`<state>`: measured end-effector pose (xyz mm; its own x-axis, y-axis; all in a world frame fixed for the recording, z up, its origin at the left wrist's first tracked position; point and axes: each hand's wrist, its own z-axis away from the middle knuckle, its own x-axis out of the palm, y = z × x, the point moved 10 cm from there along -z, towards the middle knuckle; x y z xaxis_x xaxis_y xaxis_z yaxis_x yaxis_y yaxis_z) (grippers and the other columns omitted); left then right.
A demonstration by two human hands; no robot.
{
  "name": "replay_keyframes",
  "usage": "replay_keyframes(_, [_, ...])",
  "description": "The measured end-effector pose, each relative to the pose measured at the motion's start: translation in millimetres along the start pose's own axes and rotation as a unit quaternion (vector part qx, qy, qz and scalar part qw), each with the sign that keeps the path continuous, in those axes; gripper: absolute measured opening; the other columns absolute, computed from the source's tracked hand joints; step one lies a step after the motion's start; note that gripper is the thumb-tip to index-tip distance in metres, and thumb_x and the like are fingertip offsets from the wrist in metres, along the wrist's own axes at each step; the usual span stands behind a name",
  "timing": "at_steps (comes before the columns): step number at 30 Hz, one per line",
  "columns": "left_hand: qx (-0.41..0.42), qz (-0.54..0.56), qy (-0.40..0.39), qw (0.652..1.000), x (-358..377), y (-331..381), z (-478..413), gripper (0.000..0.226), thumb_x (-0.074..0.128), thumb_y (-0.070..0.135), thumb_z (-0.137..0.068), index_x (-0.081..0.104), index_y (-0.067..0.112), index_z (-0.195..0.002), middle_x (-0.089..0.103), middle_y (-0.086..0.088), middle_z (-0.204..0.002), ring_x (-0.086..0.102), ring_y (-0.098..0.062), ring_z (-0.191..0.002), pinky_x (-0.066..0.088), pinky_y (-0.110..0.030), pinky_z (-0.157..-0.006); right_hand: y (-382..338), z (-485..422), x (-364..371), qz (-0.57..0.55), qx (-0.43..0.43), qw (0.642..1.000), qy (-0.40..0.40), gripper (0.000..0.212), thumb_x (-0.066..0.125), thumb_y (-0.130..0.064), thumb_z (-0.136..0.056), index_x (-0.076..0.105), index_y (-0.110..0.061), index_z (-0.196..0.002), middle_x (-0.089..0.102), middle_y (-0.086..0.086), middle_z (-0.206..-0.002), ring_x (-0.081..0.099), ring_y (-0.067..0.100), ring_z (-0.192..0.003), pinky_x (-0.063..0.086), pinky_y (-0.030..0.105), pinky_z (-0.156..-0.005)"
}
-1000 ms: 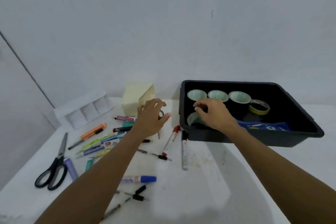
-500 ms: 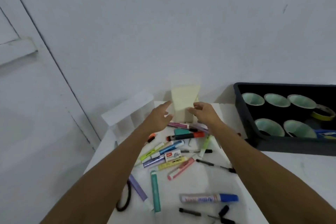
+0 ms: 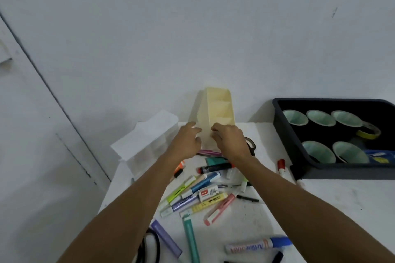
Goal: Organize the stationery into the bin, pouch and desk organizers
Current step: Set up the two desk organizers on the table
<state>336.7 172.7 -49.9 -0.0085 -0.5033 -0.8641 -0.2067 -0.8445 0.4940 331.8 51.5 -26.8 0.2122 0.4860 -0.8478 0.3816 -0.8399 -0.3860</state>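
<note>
On the desk (image 3: 320,209), the white organizer (image 3: 149,134) lay at the far left. Beside it, the left hand (image 3: 188,141) and right hand (image 3: 229,139) clasped the upright cream organizer (image 3: 218,109) low down, fingers curled around it, beyond scattered highlighters (image 3: 205,204). The black bin (image 3: 320,172) sat rightmost, holding tape rolls (image 3: 320,118).

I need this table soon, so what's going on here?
A person is sorting stationery. The left hand and right hand grip the base of the yellow desk organizer at the back of the table. Highlighters and markers lie loose in front of it, and the black bin on the right holds tape rolls.
</note>
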Motion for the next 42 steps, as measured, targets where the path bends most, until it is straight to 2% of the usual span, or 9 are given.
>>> replay_keyframes(9, [0.005,-0.251,0.219,0.943,-96.4,-30.5,8.7,0.066,0.066,0.046,-0.080,0.046,0.015,-0.135,0.041,-0.013,-0.143,0.034,-0.035,-0.130,0.031,-0.049,-0.101,-4.0,0.0,13.1,0.123,0.000,0.992,-0.002,0.022,0.045,-0.029,-0.096,0.065,-0.021,-0.104,0.070,0.000,-0.091,0.063,0.025,-0.076,0.051,0.034,-0.068])
replay_keyframes(12, [-0.279,-0.201,0.074,0.936,-109.3,-129.8,17.6,0.108,0.064,0.072,-0.070,0.013,0.021,-0.150,0.010,-0.021,-0.157,0.005,-0.053,-0.140,0.009,-0.067,-0.107,-2.2,1.1,15.1,0.124,0.001,0.992,0.007,0.020,0.047,-0.029,-0.095,0.064,-0.020,-0.099,0.070,-0.001,-0.088,0.063,0.025,-0.073,0.052,0.034,-0.065])
replay_keyframes(14, [-0.348,-0.155,-0.023,0.924,-98.5,-168.5,30.0,0.113,0.072,0.069,-0.065,0.013,0.019,-0.148,0.018,-0.024,-0.152,0.011,-0.058,-0.136,0.022,-0.067,-0.105,-3.1,2.0,14.9,0.130,-0.003,0.991,0.010,0.019,0.047,-0.028,-0.095,0.064,-0.019,-0.098,0.070,0.000,-0.087,0.063,0.025,-0.072,0.051,0.033,-0.064])
replay_keyframes(19, [-0.258,-0.200,0.029,0.945,-108.0,-156.0,26.4,0.044,0.058,0.027,-0.091,0.043,0.025,-0.132,0.043,-0.012,-0.130,0.034,-0.042,-0.125,0.042,-0.048,-0.092,-6.4,1.0,14.1,0.137,-0.008,0.990,0.016,0.017,0.048,-0.028,-0.096,0.062,-0.018,-0.098,0.069,0.000,-0.087,0.062,0.025,-0.072,0.046,0.032,-0.064])
replay_keyframes(22, [-0.211,-0.229,0.071,0.948,-111.4,-133.4,24.6,0.031,0.052,0.027,-0.095,0.048,0.027,-0.126,0.051,-0.009,-0.121,0.044,-0.037,-0.116,0.044,-0.045,-0.085,-4.9,0.3,13.7,0.140,0.002,0.990,0.007,0.019,0.047,-0.031,-0.097,0.063,-0.021,-0.101,0.070,-0.001,-0.091,0.063,0.024,-0.076,0.048,0.033,-0.068])
replay_keyframes(28, [-0.111,-0.179,0.216,0.953,-131.9,-71.8,16.0,0.040,0.049,0.043,-0.097,0.049,0.020,-0.130,0.060,-0.010,-0.112,0.060,-0.035,-0.101,0.050,-0.045,-0.079,-3.0,4.1,-1.0,0.131,-0.002,0.991,0.040,0.020,0.055,-0.034,-0.091,0.068,-0.019,-0.093,0.070,-0.002,-0.093,0.060,0.020,-0.084,0.051,0.033,-0.068])
replay_keyframes(33, [-0.070,-0.048,0.294,0.952,-107.8,-59.2,24.6,0.039,0.054,0.040,-0.095,0.055,0.008,-0.117,0.064,-0.012,-0.103,0.062,-0.032,-0.095,0.049,-0.042,-0.077,22.1,2.9,-23.1,0.112,0.052,0.985,0.119,0.027,0.067,-0.037,-0.081,0.068,-0.019,-0.101,0.059,0.005,-0.116,0.050,0.025,-0.105,0.045,0.039,-0.081])
replay_keyframes(36, [-0.094,0.081,0.288,0.950,-81.6,-63.9,29.3,0.038,0.060,0.028,-0.093,0.050,0.008,-0.123,0.057,-0.014,-0.119,0.058,-0.033,-0.106,0.048,-0.043,-0.086,34.9,-0.8,-16.5,0.077,0.090,0.989,0.088,0.031,0.067,-0.039,-0.082,0.064,-0.024,-0.108,0.045,0.006,-0.130,0.044,0.027,-0.115,0.045,0.043,-0.087])
replay_keyframes(42, [-0.116,0.148,0.175,0.967,-49.2,-56.4,17.5,0.080,0.058,0.025,-0.094,0.004,0.023,-0.153,0.024,-0.011,-0.155,0.036,-0.030,-0.136,0.038,-0.045,-0.107,41.0,-4.4,-2.7,-0.050,0.148,0.986,0.060,0.036,0.069,-0.034,-0.084,0.061,-0.020,-0.116,0.032,0.007,-0.141,0.046,0.029,-0.120,0.049,0.039,-0.094])
